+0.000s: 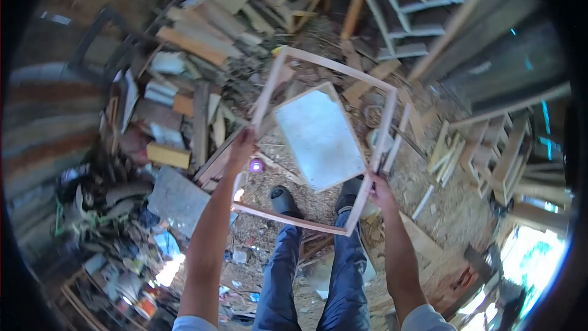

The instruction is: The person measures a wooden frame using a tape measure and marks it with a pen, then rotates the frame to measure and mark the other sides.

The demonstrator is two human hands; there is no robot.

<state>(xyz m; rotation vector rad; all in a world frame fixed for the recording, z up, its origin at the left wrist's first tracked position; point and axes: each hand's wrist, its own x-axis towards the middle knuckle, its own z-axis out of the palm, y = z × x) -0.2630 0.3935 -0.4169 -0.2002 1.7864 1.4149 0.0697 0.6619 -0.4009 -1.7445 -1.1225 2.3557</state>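
A rectangular wooden frame (340,69) is held up in front of me, its middle open. My left hand (244,140) is closed around its left side piece. On the opposite side, my right hand (381,189) grips the right side piece near the lower corner; a dark thin thing shows by those fingers, too small to name. Through the frame's opening I see a white board (320,138) with a thin wooden border, lying lower down. The frame's lower piece passes over my legs in this view.
Stacked wood offcuts (202,40) fill the upper left. A ladder-like white wooden piece (407,18) stands at the upper right, and a small wooden rack (496,153) at the right. A grey board (177,199) lies left of my feet. Shavings cover the floor (453,233).
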